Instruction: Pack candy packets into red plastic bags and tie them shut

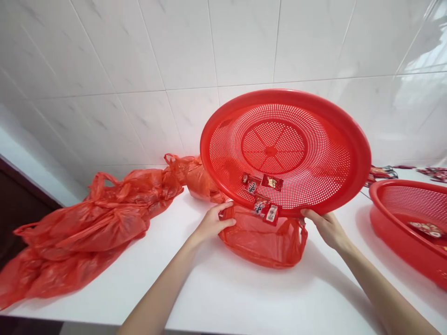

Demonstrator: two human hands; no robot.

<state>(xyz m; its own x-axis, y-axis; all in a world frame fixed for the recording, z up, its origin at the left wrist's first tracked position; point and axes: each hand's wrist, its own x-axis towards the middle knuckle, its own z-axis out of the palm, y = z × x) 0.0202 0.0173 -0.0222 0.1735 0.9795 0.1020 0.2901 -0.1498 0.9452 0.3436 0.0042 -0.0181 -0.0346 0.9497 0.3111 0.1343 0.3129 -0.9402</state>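
Note:
A red plastic colander (328,193) is tipped steeply towards me over an open red plastic bag (261,246) on the white table. My right hand (328,228) grips the colander's lower right rim, thumb on top, close to a bag handle. My left hand (217,221) is closed at the left edge of the bag's mouth, just under the rim; whether it also bears the colander I cannot tell. Several small red wrapped packets (273,182) lie at the colander's lower side, and some of them (272,213) hang over the rim above the bag.
Tied, filled red bags (118,223) line the left of the white table (195,298) along the tiled wall (139,70). At right stands another red colander (394,228) with packets (428,229) inside. More red packets (436,173) lie behind it.

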